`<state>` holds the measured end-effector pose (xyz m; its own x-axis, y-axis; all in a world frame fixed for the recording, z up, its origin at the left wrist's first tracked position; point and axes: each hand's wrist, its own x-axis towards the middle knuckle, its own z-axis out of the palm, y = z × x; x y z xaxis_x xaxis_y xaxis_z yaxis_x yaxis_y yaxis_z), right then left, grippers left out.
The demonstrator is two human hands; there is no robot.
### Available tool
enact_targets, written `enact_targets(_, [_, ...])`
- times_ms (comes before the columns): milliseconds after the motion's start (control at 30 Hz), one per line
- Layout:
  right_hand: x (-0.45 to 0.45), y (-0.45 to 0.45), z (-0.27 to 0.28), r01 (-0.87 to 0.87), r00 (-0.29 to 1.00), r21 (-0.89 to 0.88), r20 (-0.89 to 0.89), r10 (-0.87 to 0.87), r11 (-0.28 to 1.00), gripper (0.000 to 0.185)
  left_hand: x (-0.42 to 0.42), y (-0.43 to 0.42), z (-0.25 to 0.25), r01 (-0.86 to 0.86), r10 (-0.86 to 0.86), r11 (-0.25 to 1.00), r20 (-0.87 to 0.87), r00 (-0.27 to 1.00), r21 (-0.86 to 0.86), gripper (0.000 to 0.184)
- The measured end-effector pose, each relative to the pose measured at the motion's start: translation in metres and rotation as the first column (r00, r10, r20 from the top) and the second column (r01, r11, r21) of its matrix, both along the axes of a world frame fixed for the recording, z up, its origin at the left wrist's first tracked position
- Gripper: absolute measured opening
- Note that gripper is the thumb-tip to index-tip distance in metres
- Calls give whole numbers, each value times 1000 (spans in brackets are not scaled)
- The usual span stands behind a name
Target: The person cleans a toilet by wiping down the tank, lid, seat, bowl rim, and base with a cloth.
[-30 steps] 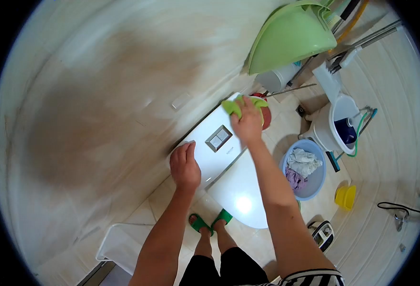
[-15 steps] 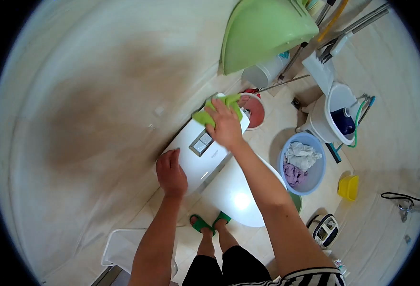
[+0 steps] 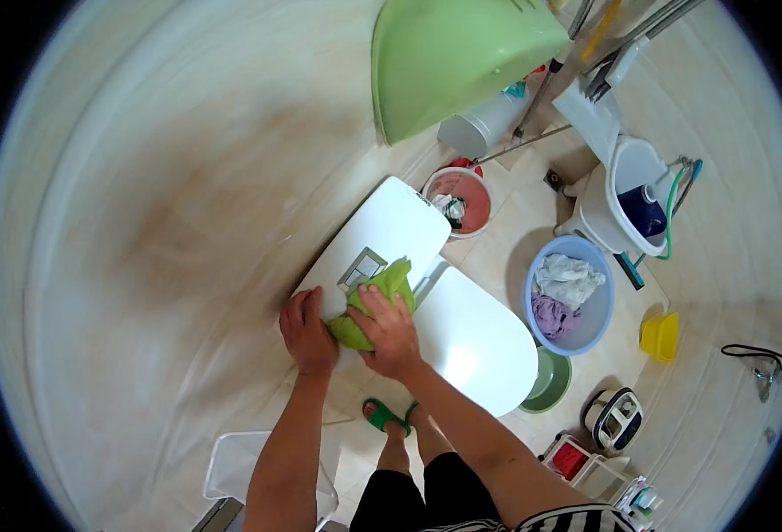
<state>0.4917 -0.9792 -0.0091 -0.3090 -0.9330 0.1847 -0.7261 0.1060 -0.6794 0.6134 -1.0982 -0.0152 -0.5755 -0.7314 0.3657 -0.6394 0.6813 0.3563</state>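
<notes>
A green cloth (image 3: pixel 375 306) lies under my right hand (image 3: pixel 389 332), which presses it on the near part of the white toilet tank lid (image 3: pixel 391 222), beside the flush button (image 3: pixel 366 267). My left hand (image 3: pixel 309 332) rests at the tank's near left corner, close to the cloth, with no object visible in it; its fingers are held together. The closed white toilet lid (image 3: pixel 475 341) lies to the right of the tank.
A red-lined bin (image 3: pixel 475 199) stands behind the tank. A blue basin (image 3: pixel 597 310) with clothes, a green basin (image 3: pixel 550 381), a white bucket (image 3: pixel 617 168) and a yellow container (image 3: pixel 660 337) are at the right. A large green tub (image 3: pixel 453 66) leans at the top.
My right hand has moved with the cloth from the far end of the tank towards the near end, close to my left hand. The view has shifted slightly.
</notes>
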Motion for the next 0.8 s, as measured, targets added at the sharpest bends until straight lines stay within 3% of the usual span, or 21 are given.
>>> enact_targets(33, [-10, -1, -6, 5, 1000, -3, 8, -5, 1000, 66, 0, 0, 2, 2, -2, 1000, -2, 1000, 5, 44])
enact_targets(100, [-49, -13, -23, 254, 960, -140, -88, -267, 957, 65, 1, -1, 3, 4, -4, 1000, 6, 1000, 10, 44])
enact_targets(167, [-82, -29, -19, 494, 869, -249, 105, -484, 833, 59, -1, 2, 6, 2, -2, 1000, -5, 1000, 1, 44])
enact_targets(267, [-85, -43, -13, 627, 779, -237, 198, -595, 742, 61, -1, 1, 1, -17, 17, 999, -2, 1000, -30, 43])
enact_targets(300, [-77, -44, -18, 627, 779, -242, 197, -595, 740, 61, -3, 1, 2, -16, 16, 999, -7, 1000, -33, 43])
enact_targets(367, [-32, -32, -38, 739, 660, -221, 422, -621, 636, 71, -4, 2, 7, -3, 2, 999, -25, 1000, -38, 41])
enact_targets(433, [23, -20, -41, 750, 590, -149, 591, -550, 644, 71, -1, 1, 4, -10, 10, 999, -9, 1000, -45, 42])
enact_targets(500, [72, -8, -28, 747, 300, 54, 862, -409, 663, 64, -2, 3, 4, -15, 16, 998, 9, 1000, -53, 43])
enact_targets(600, [91, -10, -53, 757, 291, 81, 847, -445, 648, 57, -5, 3, 10, -19, 19, 999, -14, 1000, -33, 48])
enact_targets(667, [70, -20, -85, 766, 90, 231, 886, -456, 600, 35, -5, 3, 11, -5, 5, 999, -6, 1000, -43, 52])
enact_targets(700, [32, -25, -54, 795, 79, 239, 870, -486, 557, 30, -4, 4, 10, -4, 4, 999, -1, 1000, -42, 52])
enact_targets(733, [2, -30, -60, 825, 117, 198, 857, -502, 530, 34, -4, 3, 8, -6, 5, 999, -10, 1000, -40, 52])
enact_targets(767, [-33, -37, -51, 806, -22, 288, 888, -459, 518, 39, -3, 3, 7, -6, 5, 999, -19, 1000, -37, 51])
enact_targets(800, [-62, -43, -58, 829, -70, 260, 926, -370, 495, 40, -3, 2, 6, -1, 0, 999, -13, 1000, -33, 51])
